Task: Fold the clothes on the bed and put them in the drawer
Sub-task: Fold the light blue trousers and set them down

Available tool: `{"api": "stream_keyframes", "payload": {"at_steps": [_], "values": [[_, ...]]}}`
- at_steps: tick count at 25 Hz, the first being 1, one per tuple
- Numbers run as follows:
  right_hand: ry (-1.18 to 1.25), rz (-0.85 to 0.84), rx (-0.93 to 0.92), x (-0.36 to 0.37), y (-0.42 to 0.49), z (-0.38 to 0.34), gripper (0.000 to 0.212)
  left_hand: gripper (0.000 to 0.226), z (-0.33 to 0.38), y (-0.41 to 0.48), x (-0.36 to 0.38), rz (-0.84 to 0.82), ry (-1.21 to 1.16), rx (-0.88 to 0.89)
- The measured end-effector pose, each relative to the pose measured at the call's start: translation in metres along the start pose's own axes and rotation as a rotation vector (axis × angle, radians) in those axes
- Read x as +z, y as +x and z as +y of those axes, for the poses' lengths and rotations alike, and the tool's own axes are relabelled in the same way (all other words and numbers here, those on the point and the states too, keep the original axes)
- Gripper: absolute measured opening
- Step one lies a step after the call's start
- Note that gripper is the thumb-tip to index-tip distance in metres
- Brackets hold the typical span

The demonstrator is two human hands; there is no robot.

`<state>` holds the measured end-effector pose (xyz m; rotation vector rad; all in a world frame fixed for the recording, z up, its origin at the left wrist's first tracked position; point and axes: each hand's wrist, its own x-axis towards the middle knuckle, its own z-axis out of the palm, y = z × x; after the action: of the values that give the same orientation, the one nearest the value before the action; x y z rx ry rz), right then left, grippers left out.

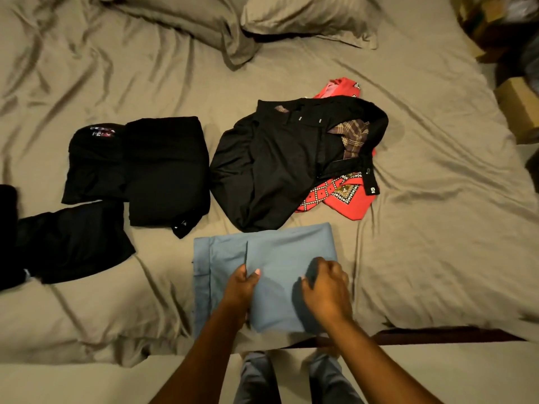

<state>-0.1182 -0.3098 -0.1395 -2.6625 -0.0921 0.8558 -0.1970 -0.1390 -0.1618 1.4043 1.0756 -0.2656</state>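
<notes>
At the near edge of the bed (pixel 437 228), both hands hold a folded pair of blue-grey trousers (pixel 288 246).

Left hand (pixel 240 287) pinches the left edge of the top layer between thumb and curled fingers (pixel 241 271); right hand (pixel 326 290) has its fingers curled round a bunch of the cloth at the right edge, and the trousers lie flat on the tan sheet. Just beyond them a rumpled pair of black trousers (pixel 268 164) with a plaid lining lies across a red patterned cloth (pixel 350 202). To the left, folded black garments (pixel 166 173) lie close together, one of them a black garment with a printed logo (pixel 93 161). Two tan pillows (pixel 306 16) sit at the head of the bed, and cardboard boxes (pixel 519 112) stand off its right side.
</notes>
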Motion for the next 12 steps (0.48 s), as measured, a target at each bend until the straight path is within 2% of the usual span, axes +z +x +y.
{"api": "stream_keyframes", "payload": {"at_steps": [3, 6, 10, 12], "values": [[-0.015, 0.050, 0.163, 0.009, 0.010, 0.028, 0.058, 0.036, -0.005, 0.002, 0.001, 0.231, 0.182, 0.079], [0.099, 0.019, 0.133, 0.017, 0.017, 0.031, 0.053, 0.046, -0.004, -0.007, -0.010, 0.419, 0.238, 0.070], [0.132, -0.032, 0.062, 0.023, 0.021, 0.015, 0.054, 0.046, -0.013, -0.004, -0.042, 0.510, 0.344, 0.030], [0.187, -0.045, 0.093, 0.025, 0.025, 0.009, 0.059, 0.044, -0.022, 0.004, -0.052, 0.530, 0.408, 0.034]]}}
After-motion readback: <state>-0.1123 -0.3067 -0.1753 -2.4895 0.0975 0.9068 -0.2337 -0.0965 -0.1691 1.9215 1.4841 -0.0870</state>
